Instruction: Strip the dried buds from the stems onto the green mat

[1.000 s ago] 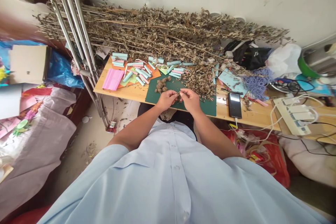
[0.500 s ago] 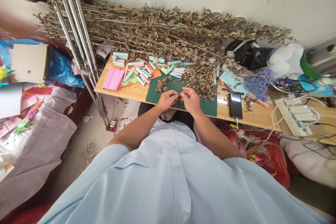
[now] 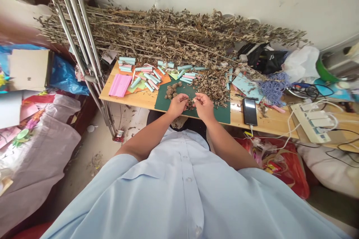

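My left hand [image 3: 178, 105] and my right hand [image 3: 204, 106] face each other over the front of a dark green mat [image 3: 163, 103]. Fingers of both are pinched around a small clump of dried leaves [image 3: 190, 103] between them; its exact shape is too small to make out. Just beyond my left hand sit several brown balls of dried leaf [image 3: 171, 91]. A loose heap of dried leaves [image 3: 215, 84] covers the right part of the mat, close behind my right hand.
Long dried leafy stalks [image 3: 157, 31] lie along the wall. Blue and pink paper rolls [image 3: 151, 78] and a pink paper stack [image 3: 119, 85] are at the left. To the right are a phone [image 3: 249, 112], purple cord [image 3: 273, 89] and a power strip [image 3: 311, 121]. Metal crutches [image 3: 84, 44] lean at the table's left end.
My fingers have shifted slightly around the leaf clump, the hands staying close together. The whole view has moved a little, so the table sits slightly further left.
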`<state>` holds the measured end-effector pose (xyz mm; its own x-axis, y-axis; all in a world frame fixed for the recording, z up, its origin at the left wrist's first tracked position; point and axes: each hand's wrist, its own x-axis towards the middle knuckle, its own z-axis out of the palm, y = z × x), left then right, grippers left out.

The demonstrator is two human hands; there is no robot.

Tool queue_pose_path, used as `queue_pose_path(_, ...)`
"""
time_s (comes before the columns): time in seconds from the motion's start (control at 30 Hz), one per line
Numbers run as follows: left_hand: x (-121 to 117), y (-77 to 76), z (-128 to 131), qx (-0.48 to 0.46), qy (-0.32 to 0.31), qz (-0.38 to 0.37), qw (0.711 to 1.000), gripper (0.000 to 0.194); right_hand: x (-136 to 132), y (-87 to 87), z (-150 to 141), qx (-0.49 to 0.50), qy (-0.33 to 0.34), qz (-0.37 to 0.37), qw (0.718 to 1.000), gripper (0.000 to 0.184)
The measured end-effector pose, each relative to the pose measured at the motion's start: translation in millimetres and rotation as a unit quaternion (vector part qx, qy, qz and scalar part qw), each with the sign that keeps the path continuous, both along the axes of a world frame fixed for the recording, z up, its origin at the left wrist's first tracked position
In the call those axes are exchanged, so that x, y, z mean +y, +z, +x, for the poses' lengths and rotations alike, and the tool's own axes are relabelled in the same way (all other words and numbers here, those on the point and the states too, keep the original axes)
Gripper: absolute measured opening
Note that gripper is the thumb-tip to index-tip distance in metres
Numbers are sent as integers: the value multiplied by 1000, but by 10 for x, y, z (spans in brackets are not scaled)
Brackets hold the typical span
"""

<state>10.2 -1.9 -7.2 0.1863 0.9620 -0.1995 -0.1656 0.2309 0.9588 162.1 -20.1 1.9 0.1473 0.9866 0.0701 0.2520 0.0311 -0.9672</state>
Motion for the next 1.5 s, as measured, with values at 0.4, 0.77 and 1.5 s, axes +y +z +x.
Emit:
queue_pose_path(0.4,-36,-27,-100,2,-77,45,996,26,-15,12,-144,17,22,31,999,34)
queue_pose_path(0.77,-33,-81,-91,11,-68,49,996,19,-9,-72,-105,16,27,14,999,36)
queue_pose_path(1.5,-38,-3,-87,-6,-65,15,998,20,-18,-4,-12,-32,18,2,999,33)
